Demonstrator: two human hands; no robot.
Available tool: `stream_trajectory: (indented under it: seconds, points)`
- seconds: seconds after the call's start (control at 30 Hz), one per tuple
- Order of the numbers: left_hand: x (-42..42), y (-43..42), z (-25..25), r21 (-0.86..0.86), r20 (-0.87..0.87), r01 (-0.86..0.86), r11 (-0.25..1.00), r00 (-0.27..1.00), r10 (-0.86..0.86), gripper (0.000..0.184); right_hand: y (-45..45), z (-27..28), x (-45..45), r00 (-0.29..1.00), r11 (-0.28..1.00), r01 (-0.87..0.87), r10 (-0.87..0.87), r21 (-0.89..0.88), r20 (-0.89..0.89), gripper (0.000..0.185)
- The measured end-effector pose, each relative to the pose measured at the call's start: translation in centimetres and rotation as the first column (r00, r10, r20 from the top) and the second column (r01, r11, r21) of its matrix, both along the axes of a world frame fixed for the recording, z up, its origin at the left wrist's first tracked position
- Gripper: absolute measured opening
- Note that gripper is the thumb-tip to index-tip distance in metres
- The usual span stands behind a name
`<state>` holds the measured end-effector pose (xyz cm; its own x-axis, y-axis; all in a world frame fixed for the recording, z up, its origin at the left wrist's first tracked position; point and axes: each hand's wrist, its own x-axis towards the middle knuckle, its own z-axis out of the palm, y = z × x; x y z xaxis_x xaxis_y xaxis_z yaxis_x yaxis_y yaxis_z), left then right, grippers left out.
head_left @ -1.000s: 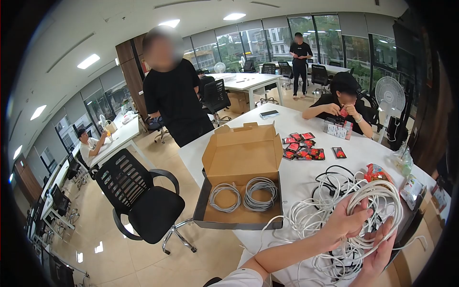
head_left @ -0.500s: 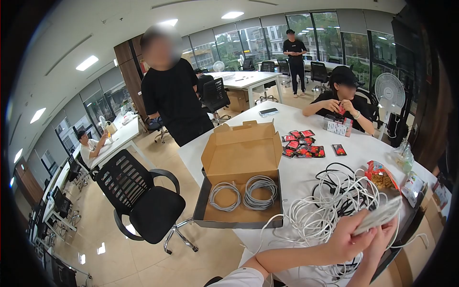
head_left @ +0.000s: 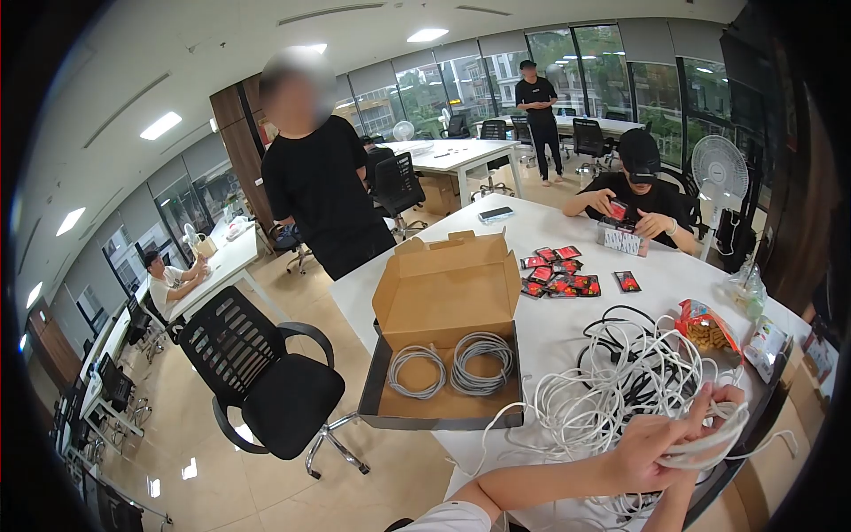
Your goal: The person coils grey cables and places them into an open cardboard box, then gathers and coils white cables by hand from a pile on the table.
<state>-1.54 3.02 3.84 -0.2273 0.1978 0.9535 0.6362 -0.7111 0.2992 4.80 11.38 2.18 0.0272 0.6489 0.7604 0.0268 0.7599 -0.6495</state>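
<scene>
My left hand (head_left: 651, 450) is closed on a looped coil of white cable (head_left: 709, 454) at the lower right. My right hand (head_left: 720, 403) grips the same coil from its far side, its fingers partly hidden by the loops. Under and beyond both hands lies a tangled heap of white cable (head_left: 572, 415), with black cable (head_left: 640, 383) mixed in. To its left stands an open cardboard box (head_left: 443, 418) with its lid up. Inside sit two neat coils of grey cable, the left coil (head_left: 417, 394) and the right coil (head_left: 483, 388).
A snack bag (head_left: 707, 330) and a white packet (head_left: 764, 346) lie right of the heap. Red packets (head_left: 567, 282) and a phone (head_left: 496, 215) are farther back. A seated co-worker (head_left: 634, 191) handles a small box; another person (head_left: 319, 186) stands beyond the table. A chair (head_left: 284, 390) stands left.
The white coil has turned and dropped slightly, its loops now spread rounder between my hands. The seated co-worker has lowered their hands to the small box.
</scene>
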Motion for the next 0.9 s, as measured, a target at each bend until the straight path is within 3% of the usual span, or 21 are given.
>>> stream_trajectory:
  seconds: [0.03,0.13,0.27,0.3,0.33,0.4,0.43,0.53,0.57,0.67,0.73,0.9]
  points:
    - [-0.2,-0.1,0.0,-0.006,0.004,-0.012,1.000,1.000,0.012,0.029,0.3,0.2,0.0,0.990,0.987,0.084,-0.098,0.135,0.100,0.011]
    - [-0.4,-0.3,-0.4,-0.163,0.154,0.125,0.979,0.983,-0.100,0.028,-0.6,1.0,-0.4,0.992,0.987,-0.106,0.097,-0.124,-0.079,0.012]
    - [-1.1,-0.8,-0.3,-0.255,0.358,0.360,0.898,0.897,-0.258,0.021,0.1,-0.5,0.4,0.924,0.926,-0.374,0.367,-0.051,-0.111,0.027]
    - [-0.7,-0.7,0.5,-0.168,0.433,0.397,0.903,0.852,-0.294,0.019,-0.2,-0.2,0.8,0.880,0.874,-0.472,0.461,-0.113,-0.114,0.026]
    - [-1.1,-0.7,0.5,-0.187,0.496,0.461,0.868,0.806,-0.321,0.019,-0.3,-0.1,0.9,0.853,0.841,-0.521,0.506,-0.145,-0.129,0.025]
    - [-1.9,-1.1,-0.1,-0.208,0.630,0.599,0.773,0.687,-0.363,0.020,-0.2,0.0,1.4,0.803,0.773,-0.596,0.574,-0.219,-0.159,0.024]
    - [-1.9,-0.9,-0.1,0.017,0.817,0.789,0.615,0.343,-0.464,0.015,-0.2,0.2,1.6,0.776,0.732,-0.630,0.606,-0.258,-0.175,0.024]
    - [-4.0,-1.6,1.0,0.261,0.777,0.927,0.268,-0.037,-0.628,0.021,0.6,-0.1,1.8,0.607,0.563,-0.792,0.767,-0.238,-0.205,0.034]
    - [-4.1,-1.4,1.0,0.251,0.807,0.927,0.277,-0.043,-0.590,0.029,1.2,-0.6,1.8,0.549,0.514,-0.834,0.804,-0.199,-0.226,0.038]
    - [-5.0,-1.6,1.8,0.420,0.808,0.892,0.167,-0.284,-0.515,0.027,1.7,-0.3,1.8,0.422,0.402,-0.906,0.865,-0.128,-0.270,0.048]
    - [-5.6,-1.8,2.2,0.440,0.813,0.883,0.163,-0.315,-0.490,0.026,-0.2,1.7,1.4,0.392,0.360,-0.920,0.869,-0.157,-0.302,0.053]
    - [-5.7,-2.5,2.6,0.486,0.791,0.868,0.105,-0.385,-0.475,0.025,0.2,0.7,1.7,0.370,0.343,-0.928,0.888,-0.144,-0.272,0.051]
